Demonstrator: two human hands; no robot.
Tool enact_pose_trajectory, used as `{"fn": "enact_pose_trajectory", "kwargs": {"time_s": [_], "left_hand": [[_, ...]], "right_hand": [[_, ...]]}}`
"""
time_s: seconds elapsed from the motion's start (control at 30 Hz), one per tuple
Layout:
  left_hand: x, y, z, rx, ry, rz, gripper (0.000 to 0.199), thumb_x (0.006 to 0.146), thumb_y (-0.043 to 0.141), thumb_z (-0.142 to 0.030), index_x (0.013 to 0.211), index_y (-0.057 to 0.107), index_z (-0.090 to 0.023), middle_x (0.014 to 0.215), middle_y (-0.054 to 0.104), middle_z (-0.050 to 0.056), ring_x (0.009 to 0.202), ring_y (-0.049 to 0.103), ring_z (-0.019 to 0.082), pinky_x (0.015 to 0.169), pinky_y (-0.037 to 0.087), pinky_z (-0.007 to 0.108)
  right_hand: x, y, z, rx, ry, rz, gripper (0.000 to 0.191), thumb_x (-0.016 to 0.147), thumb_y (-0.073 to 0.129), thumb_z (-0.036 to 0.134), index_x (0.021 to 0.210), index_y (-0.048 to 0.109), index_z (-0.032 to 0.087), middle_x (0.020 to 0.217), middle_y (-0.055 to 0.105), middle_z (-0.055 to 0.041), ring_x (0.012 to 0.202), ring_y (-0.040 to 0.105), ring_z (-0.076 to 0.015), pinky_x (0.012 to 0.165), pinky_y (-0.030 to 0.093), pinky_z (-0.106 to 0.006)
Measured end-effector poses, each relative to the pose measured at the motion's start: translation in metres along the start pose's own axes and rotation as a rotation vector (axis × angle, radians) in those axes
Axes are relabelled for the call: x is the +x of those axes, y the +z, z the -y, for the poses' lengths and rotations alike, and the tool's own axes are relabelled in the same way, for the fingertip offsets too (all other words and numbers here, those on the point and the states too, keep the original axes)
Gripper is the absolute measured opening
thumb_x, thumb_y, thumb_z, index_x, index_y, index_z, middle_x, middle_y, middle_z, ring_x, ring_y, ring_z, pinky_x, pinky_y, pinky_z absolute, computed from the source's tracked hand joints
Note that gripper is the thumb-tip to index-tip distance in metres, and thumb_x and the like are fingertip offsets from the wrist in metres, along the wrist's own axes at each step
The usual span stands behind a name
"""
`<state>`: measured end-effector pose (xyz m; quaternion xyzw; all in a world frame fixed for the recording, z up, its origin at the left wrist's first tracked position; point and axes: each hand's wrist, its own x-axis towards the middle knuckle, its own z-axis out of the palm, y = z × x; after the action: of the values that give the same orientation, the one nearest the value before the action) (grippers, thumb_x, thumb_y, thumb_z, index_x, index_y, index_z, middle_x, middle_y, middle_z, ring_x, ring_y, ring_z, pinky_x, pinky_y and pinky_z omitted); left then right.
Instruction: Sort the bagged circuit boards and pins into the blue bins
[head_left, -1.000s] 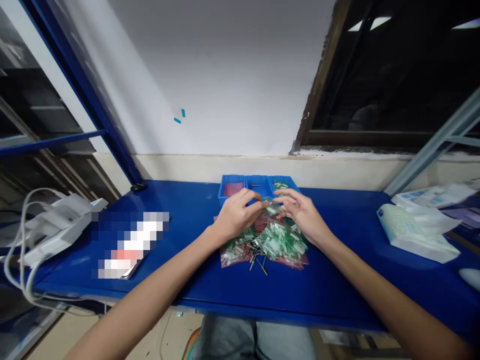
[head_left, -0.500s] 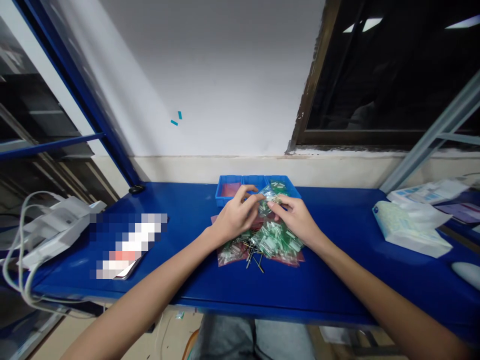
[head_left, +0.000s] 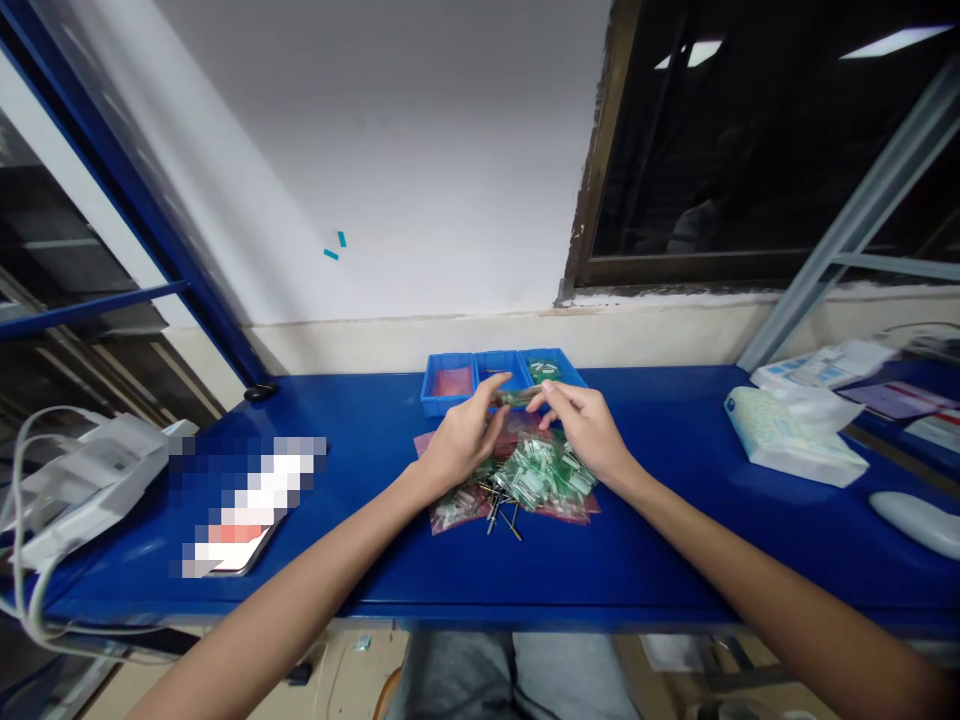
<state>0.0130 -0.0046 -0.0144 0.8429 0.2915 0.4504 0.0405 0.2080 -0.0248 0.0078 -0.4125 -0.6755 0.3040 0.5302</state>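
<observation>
Small clear bag (head_left: 517,397), between both hands (head_left: 517,415), above green packets (head_left: 544,472)

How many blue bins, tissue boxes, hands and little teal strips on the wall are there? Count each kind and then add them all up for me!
Blue bins: 3
Tissue box: 1
Hands: 2, the left hand and the right hand
Teal strips: 2
Total: 8

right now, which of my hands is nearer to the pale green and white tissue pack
Your right hand. It is left of the tissue pack, with blue tabletop between them; your left hand is farther left, beyond the right one.
</observation>
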Motion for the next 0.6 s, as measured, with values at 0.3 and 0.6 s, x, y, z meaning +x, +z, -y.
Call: {"fn": "enact_pose_trajectory", "kwargs": {"time_s": [0.3,0.6], "left_hand": [[0.0056,-0.0045,-0.0046,-0.031,0.008,-0.098,0.02,0.098,0.049,-0.017,0.115,0.058,-0.017,0.12,0.057,0.012,0.106,0.062,0.02,0.081,0.059,0.034],[0.0013,0.0015,-0.0045,-0.084,0.034,0.019,0.03,0.096,0.041,-0.01,0.124,0.051,-0.016,0.115,0.065,0.012,0.105,0.065,0.019,0.091,0.056,0.038]], "right_hand": [[-0.0009,0.0064,-0.0042,0.296,0.13,0.027,0.043,0.09,0.058,0.037,0.128,0.043,0.025,0.097,0.066,-0.0054,0.072,0.07,-0.0178,0.062,0.057,-0.032],[-0.0037,0.007,-0.0107,-0.092,-0.061,-0.027,0.018,0.088,0.062,0.034,0.102,0.064,0.022,0.087,0.064,-0.005,0.082,0.063,-0.0204,0.062,0.051,-0.031]]}}
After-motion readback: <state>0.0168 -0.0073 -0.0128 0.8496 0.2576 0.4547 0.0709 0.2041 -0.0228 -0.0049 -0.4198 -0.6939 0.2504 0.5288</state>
